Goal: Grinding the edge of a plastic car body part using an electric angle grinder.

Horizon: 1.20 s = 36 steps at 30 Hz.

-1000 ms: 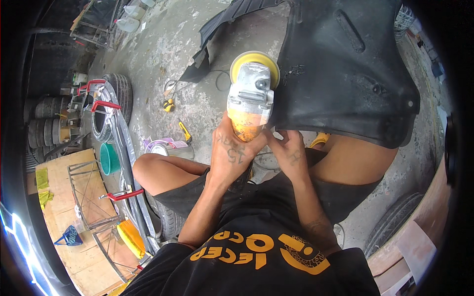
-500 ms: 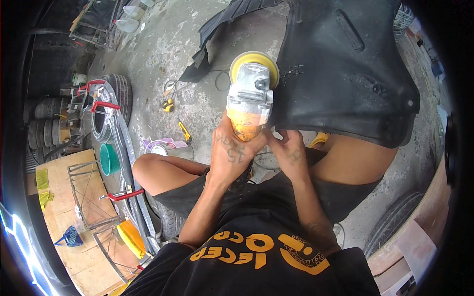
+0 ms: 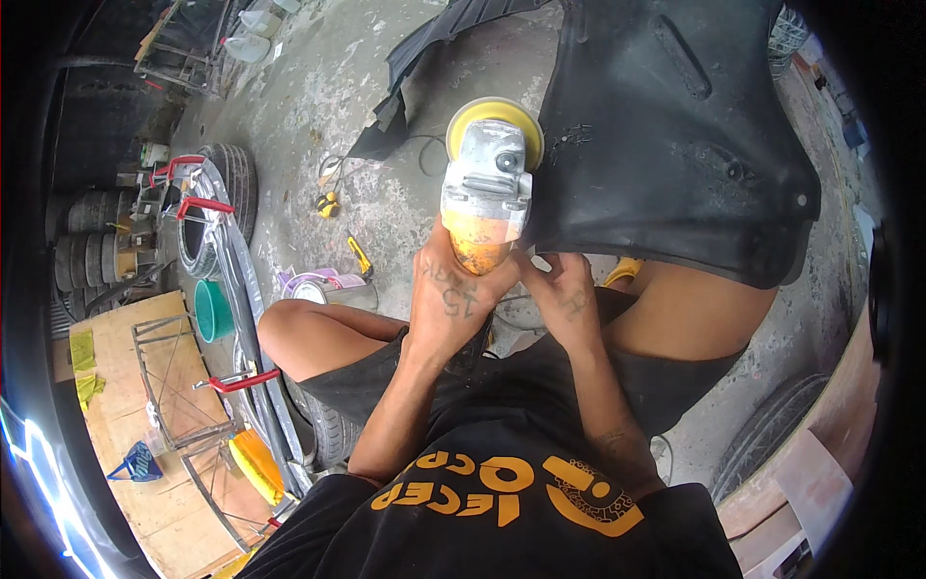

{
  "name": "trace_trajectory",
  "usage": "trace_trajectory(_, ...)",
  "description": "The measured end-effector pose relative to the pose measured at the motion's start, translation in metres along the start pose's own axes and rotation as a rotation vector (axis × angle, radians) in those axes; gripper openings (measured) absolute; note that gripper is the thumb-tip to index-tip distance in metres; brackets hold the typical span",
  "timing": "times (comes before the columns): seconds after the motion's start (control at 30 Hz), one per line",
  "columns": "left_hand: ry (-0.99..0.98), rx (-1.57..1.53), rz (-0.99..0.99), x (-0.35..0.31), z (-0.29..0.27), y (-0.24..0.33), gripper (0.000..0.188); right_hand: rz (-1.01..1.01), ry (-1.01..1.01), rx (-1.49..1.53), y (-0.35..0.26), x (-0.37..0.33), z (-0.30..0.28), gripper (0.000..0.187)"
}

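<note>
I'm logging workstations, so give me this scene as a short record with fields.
Left hand: gripping the grinder
Right hand: beside the left, at the panel's near edge; grip unclear
Grinder end: yellow disc, beside the panel's left edge; contact unclear
Panel: black, bent, partly above the right leg
Floor: yellow cutter, green tub
Far left: red clamps on a long grey part

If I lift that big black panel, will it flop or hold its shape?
The black panel probably flexes, since its edge looks thin. Its moulded shape likely stiffens the broad part. The narrow ribbed strip may wobble, being slender.
</note>
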<state>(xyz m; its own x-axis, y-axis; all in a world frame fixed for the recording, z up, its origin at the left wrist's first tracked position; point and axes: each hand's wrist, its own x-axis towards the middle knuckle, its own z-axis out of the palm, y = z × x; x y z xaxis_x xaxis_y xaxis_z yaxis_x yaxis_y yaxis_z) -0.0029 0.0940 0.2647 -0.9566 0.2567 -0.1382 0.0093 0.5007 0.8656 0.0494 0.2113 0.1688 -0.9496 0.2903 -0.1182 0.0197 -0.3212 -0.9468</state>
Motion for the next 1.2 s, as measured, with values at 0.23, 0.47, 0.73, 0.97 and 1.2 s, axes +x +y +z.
trace_trajectory(0.23, 0.011, 0.029, 0.034, 0.0002, 0.0005, -0.0026, 0.046, 0.018, -0.028, -0.018, 0.0034, 0.0008, -0.0033, 0.039)
trace_trajectory(0.47, 0.009, 0.034, 0.038, 0.0003, 0.0009, -0.0012, 0.047, -0.013, -0.006, -0.008, 0.0039, -0.0001, -0.0026, 0.039)
trace_trajectory(0.73, 0.009, 0.015, 0.009, 0.0003, 0.0006, -0.0038, 0.046, -0.018, -0.003, -0.019, 0.002, 0.0009, -0.0015, 0.038)
trace_trajectory(0.97, 0.012, 0.014, -0.014, -0.0011, 0.0007, 0.0012, 0.046, 0.006, -0.003, -0.01, 0.003, 0.0001, -0.0015, 0.037)
trace_trajectory(1.2, 0.015, 0.036, 0.01, -0.0002, 0.0008, -0.0015, 0.048, 0.03, -0.001, -0.023, -0.0003, -0.0008, -0.0011, 0.031)
